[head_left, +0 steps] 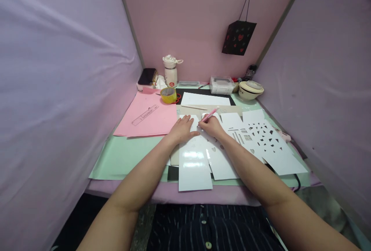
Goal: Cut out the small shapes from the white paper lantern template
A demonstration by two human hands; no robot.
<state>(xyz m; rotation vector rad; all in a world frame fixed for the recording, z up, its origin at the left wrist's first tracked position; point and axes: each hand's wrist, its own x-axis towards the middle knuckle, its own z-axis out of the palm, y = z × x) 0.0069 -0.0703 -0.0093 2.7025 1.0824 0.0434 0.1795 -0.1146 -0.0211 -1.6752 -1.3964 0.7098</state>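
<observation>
- Head view, and here are both hands on the near side of the bench, just apart from each other.
- Left hand lies palm down, fingers spread, gripping nothing, pressing on the upper part of the white sheet.
- Right hand pinches a pink pen, tip down by the sheet's upper right; whether it touches, I cannot tell.
- That sheet sits square in front of the body, its lower end past the green mat; the heart sheet is just right, the shard-cut sheet further right.
- The surface shines, so the pen may well skid: light, slow strokes look best.
- Firm, flat left-hand pressure should stop sliding, with fingertips clear of the tip.
- For straight lines, the ruler lies left on pink paper, near the tape.
</observation>
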